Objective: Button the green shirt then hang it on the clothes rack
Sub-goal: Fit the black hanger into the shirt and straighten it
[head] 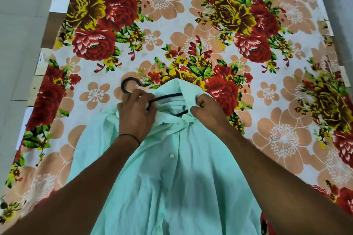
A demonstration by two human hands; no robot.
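The pale green shirt (177, 177) lies front up on the flowered bed sheet, collar away from me, with a white button (172, 156) showing on its closed placket. A black hanger (127, 86) lies at the collar; its hook sticks out to the left and its bars run into the neck opening. My left hand (136, 114) grips the hanger's neck together with the left collar cloth. My right hand (207, 109) pinches the right side of the collar, fingers curled into the fabric. The hanger's shoulders are hidden inside the shirt.
The flowered sheet (172, 25) covers a bed that stretches far ahead. Grey tiled floor (19, 44) runs along the left side and at the far right. No clothes rack is in view.
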